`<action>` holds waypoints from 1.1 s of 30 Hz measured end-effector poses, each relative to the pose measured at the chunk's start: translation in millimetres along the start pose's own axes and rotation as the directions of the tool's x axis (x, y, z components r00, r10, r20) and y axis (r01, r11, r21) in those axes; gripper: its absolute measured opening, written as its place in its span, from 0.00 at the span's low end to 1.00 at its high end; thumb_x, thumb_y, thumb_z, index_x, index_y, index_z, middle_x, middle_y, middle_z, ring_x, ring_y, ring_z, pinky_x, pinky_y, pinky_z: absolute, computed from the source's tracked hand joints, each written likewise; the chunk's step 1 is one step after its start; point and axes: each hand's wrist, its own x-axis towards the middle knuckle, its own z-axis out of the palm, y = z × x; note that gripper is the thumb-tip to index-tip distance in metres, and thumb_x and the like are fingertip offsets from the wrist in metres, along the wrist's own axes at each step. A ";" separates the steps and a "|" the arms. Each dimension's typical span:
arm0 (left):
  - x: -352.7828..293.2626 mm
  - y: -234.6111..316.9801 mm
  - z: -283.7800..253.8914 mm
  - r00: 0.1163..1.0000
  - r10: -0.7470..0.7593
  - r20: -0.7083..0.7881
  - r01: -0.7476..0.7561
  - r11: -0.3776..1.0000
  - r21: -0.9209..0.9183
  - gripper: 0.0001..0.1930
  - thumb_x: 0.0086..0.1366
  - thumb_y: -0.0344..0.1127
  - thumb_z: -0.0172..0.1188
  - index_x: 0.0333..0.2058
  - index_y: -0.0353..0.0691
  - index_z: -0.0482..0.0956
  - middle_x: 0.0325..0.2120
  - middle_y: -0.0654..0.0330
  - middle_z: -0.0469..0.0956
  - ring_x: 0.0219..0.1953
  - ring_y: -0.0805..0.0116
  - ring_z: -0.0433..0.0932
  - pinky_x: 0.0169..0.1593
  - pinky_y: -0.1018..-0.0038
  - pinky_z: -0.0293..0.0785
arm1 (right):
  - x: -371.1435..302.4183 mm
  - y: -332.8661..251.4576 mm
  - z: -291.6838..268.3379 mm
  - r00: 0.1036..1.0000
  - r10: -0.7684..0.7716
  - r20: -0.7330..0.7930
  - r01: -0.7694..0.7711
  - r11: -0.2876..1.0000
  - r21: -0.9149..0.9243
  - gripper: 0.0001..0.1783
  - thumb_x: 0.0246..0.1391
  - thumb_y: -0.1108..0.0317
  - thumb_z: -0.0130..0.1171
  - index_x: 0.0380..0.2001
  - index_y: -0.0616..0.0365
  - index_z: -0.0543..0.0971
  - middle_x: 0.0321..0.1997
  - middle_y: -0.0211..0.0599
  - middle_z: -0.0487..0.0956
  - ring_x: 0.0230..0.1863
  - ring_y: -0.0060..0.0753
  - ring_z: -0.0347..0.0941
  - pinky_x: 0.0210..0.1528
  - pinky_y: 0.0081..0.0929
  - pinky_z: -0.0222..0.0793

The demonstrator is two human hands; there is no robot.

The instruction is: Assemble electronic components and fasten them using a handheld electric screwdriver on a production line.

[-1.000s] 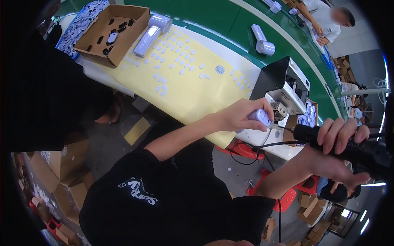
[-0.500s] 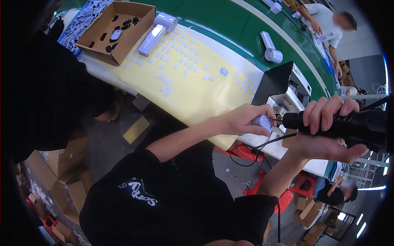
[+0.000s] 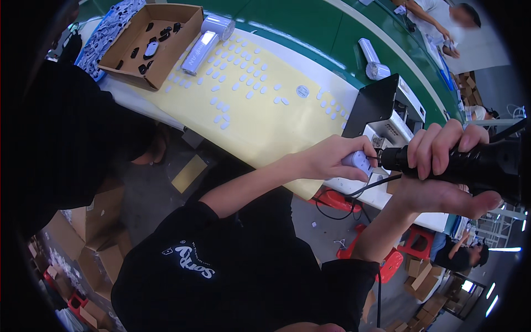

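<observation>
In my left hand (image 3: 337,159) is a small round pale-lavender plastic part (image 3: 359,161), pinched between thumb and fingers with its holed face turned right. My right hand (image 3: 440,166) wraps around a black electric screwdriver (image 3: 464,171), held roughly level. Its bit points left at the plastic part; whether the tip touches is too small to tell. Beneath the hands runs a black cable (image 3: 365,188). Behind them, at the table's right end, stands a black and silver machine (image 3: 381,110).
A yellow sheet (image 3: 265,138) covers much of the table, bearing many small white oval pieces (image 3: 249,83). At its far left are a cardboard box (image 3: 133,66) with black parts and a pale handheld device (image 3: 200,52). Another device (image 3: 371,58) lies on the green belt (image 3: 310,27). Someone in black (image 3: 83,138) is at left.
The view has shifted slightly. Both hands keep their grips, with the screwdriver still against or close to the plastic part. The co-worker at the upper right has moved their arms.
</observation>
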 end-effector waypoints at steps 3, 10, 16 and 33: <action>-0.5 1.4 0.7 1.000 -0.010 0.011 0.010 1.000 -0.005 0.22 0.50 0.42 0.68 0.37 0.40 0.67 0.30 0.64 0.75 0.30 0.72 0.74 0.35 0.79 0.68 | -3.6 -0.9 1.0 0.997 0.042 -0.071 -0.049 0.993 -0.110 0.41 0.41 0.22 0.40 0.28 0.55 0.61 0.14 0.24 0.58 0.09 0.14 0.51 0.10 0.12 0.46; 2.8 -4.8 4.9 0.997 0.079 -0.007 -0.079 0.997 -0.019 0.21 0.51 0.43 0.67 0.38 0.40 0.68 0.32 0.62 0.75 0.34 0.69 0.75 0.39 0.77 0.69 | -13.0 -16.2 -22.3 0.987 -0.116 -0.111 0.121 0.992 0.040 0.43 0.41 0.22 0.40 0.30 0.57 0.62 0.13 0.28 0.59 0.09 0.18 0.52 0.10 0.16 0.50; 0.0 -14.2 2.4 0.992 0.126 0.011 -0.126 0.992 -0.001 0.21 0.52 0.41 0.66 0.40 0.39 0.68 0.34 0.58 0.75 0.39 0.65 0.75 0.42 0.73 0.70 | -31.6 6.2 -81.1 0.928 -0.216 -0.303 0.115 0.941 -0.318 0.41 0.45 0.23 0.35 0.30 0.57 0.63 0.13 0.29 0.59 0.10 0.20 0.53 0.12 0.17 0.51; 2.9 -15.9 0.7 0.994 0.109 -0.018 -0.109 0.994 -0.014 0.20 0.53 0.41 0.65 0.39 0.40 0.69 0.35 0.57 0.75 0.39 0.65 0.75 0.42 0.73 0.69 | -55.8 31.0 -84.0 0.934 -0.008 -0.357 -0.071 0.975 -0.208 0.37 0.48 0.27 0.38 0.28 0.57 0.61 0.14 0.30 0.60 0.10 0.21 0.54 0.10 0.17 0.50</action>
